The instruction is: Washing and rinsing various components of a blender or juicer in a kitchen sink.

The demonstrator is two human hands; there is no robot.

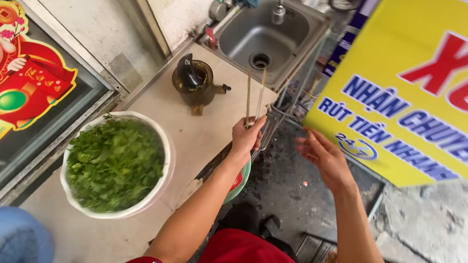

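Left hand is gripping a pair of long wooden chopsticks, fingers clamped round their lower ends, tips pointing up toward the steel sink. Right hand is hanging open off the desk edge, fingers spread, holding nothing, a little apart from the left. Chopsticks are standing over the far right corner of the pale desk, between the dark glass jar with its black lid and the desk edge.

White bowl heaped with green herbs is sitting on the desk to the left, well apart from both hands. A green-rimmed basket is peeking out under the left forearm, mostly hidden.

Step, as a guess: picking up and squaring the chopsticks, not yet working with them. Next move is probably calling for the free right hand to come in and settle the grip, or for the sticks to be carried left to the herbs without clipping the jar.
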